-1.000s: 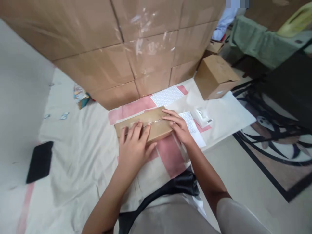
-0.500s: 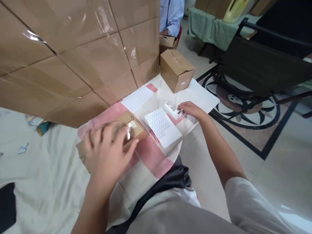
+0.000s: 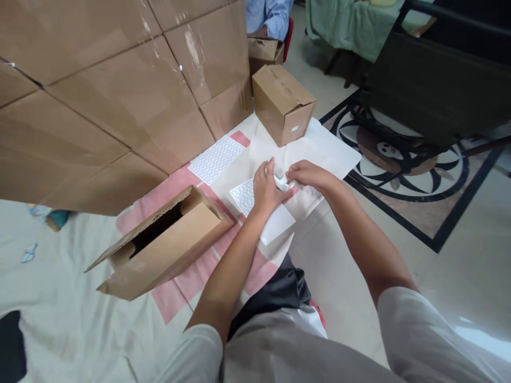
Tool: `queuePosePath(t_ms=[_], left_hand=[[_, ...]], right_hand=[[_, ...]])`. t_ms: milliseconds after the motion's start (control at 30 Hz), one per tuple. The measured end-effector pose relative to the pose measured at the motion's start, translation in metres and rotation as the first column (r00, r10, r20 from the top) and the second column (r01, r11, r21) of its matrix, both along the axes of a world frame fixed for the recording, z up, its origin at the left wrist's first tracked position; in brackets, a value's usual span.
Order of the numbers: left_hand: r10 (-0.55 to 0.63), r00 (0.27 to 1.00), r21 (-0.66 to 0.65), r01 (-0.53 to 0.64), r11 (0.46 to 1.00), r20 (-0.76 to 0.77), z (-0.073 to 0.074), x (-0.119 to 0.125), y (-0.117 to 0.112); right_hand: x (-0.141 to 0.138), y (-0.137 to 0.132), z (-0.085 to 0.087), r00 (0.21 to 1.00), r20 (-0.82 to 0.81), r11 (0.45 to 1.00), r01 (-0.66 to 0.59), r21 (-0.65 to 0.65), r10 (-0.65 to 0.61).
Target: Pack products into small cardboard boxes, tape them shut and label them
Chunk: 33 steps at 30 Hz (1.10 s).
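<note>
A small white box-like tray (image 3: 281, 182), partly hidden by fingers, is between my two hands over the paper-covered surface. My left hand (image 3: 265, 187) grips its left side with the fingers curled round it. At its right end my right hand (image 3: 306, 174) is closed, thumb and fingers pinched on the edge. Under my left wrist lies a sheet of blue-outlined labels (image 3: 242, 198), its lower part blank. A fuller label sheet (image 3: 217, 158) lies farther back. To the left, an open cardboard box (image 3: 179, 242) rests on its side, flaps apart.
Stacked taped cartons (image 3: 120, 90) form a wall at the back left. A closed carton (image 3: 282, 103) stands at the far end of the surface. Behind it sits a person in a blue sleeve (image 3: 276, 20). A dark chair (image 3: 423, 96) stands on the right.
My left hand has moved right, from the cardboard box to the white tray. The box now stands with its open side showing. My right hand stays at the tray.
</note>
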<state>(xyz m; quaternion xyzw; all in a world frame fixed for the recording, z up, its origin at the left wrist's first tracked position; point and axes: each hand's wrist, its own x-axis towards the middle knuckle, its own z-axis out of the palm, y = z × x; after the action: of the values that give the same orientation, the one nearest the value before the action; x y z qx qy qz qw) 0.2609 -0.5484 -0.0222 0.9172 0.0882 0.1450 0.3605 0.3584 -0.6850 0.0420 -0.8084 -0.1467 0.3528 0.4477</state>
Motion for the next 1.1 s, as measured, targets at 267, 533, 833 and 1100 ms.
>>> queuePosePath(t_ms=[267, 533, 833, 1100], left_hand=[[0.010, 0.990, 0.028, -0.014, 1.000, 0.138, -0.020, 0.001, 0.003], [0.015, 0.985, 0.042, -0.022, 0.999, 0.171, -0.024, 0.000, 0.003], [0.011, 0.984, 0.020, -0.015, 1.000, 0.176, -0.026, 0.001, 0.002], [-0.093, 0.750, -0.027, 0.147, 0.989, 0.655, 0.078, -0.080, 0.005]], right_hand=[[-0.031, -0.039, -0.007, 0.988, -0.096, 0.991, 0.129, 0.041, -0.125], [-0.043, -0.047, -0.036, 0.979, -0.013, 0.979, 0.204, -0.031, -0.204], [-0.058, -0.051, -0.052, 0.930, 0.300, 0.976, 0.215, 0.020, -0.211], [-0.134, -0.038, -0.005, 0.845, 0.418, 0.829, 0.052, 0.557, -0.334]])
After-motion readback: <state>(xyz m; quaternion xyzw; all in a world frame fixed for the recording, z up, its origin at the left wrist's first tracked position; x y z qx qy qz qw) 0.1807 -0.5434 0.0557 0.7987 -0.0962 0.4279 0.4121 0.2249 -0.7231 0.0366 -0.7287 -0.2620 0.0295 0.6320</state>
